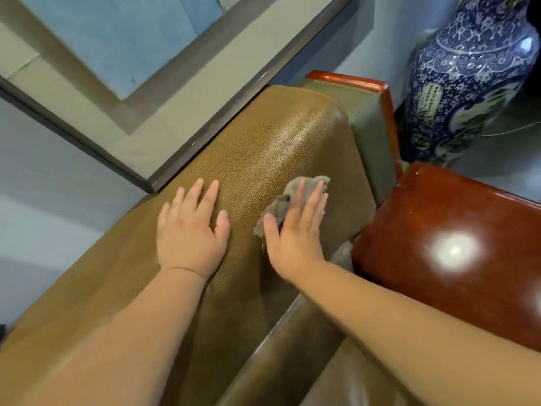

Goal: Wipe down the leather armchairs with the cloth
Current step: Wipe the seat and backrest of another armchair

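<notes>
While right hand [295, 230] presses cloth [288, 197] on armchair [263, 142], vase [468, 83] beside, contents unseen

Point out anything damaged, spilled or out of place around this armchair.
Nothing stands out. The leather armchair shows no tear or spill. The right hand presses the grey cloth flat on it; the left hand rests bare beside it. The vase stands upright. The bright spot on the wooden table is only glare.

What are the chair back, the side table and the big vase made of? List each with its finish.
Chair back: tan leather or leatherette, going by its pebbled grain and soft sheen.
Side table: probably wood under glossy reddish lacquer, which mirrors a lamp.
Vase: seemingly glazed porcelain, blue-and-white pattern with highlights.
</notes>
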### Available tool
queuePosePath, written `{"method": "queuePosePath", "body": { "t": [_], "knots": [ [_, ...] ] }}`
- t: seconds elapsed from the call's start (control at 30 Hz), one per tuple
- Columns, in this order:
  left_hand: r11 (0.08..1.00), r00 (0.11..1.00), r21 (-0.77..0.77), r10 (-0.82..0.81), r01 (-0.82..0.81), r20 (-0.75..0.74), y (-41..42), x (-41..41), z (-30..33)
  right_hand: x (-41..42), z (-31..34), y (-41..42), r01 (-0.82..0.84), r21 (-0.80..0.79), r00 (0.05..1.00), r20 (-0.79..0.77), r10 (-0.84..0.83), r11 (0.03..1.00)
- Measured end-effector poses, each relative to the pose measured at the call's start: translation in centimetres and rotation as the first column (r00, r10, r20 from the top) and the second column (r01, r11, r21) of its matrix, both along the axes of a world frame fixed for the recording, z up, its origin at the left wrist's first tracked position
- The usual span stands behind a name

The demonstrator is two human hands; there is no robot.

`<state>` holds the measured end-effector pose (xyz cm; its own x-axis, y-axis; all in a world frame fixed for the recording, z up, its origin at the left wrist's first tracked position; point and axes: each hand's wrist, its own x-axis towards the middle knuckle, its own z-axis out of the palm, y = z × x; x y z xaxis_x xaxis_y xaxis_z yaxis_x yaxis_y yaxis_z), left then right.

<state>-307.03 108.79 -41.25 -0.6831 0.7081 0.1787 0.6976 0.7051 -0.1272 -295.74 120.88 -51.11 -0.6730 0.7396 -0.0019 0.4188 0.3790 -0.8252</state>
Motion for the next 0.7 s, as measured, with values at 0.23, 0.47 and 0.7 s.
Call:
{"method": "queuePosePath", "body": {
  "t": [0.23,0.47,0.7],
  "knots": [
    [0.932,0.939,-0.136,-0.319,0.335,0.125,11.5,0.8,1.4,0.1,-2.5,11.0,0.096,0.115,0.995,0.008,-0.098,0.989],
    [0.936,0.928,-0.151,-0.34,0.318,-0.153,12.4,0.0,-2.1,1.4,-6.5,1.5,0.103,-0.338,0.991,0.113,-0.068,0.936],
    [0.925,0.898,-0.044,-0.378,0.378,-0.224,12.4,-0.5,-3.4,0.0,-10.7,15.6,0.489,-0.338,0.862,0.049,-0.504,0.804]
  ]
}}
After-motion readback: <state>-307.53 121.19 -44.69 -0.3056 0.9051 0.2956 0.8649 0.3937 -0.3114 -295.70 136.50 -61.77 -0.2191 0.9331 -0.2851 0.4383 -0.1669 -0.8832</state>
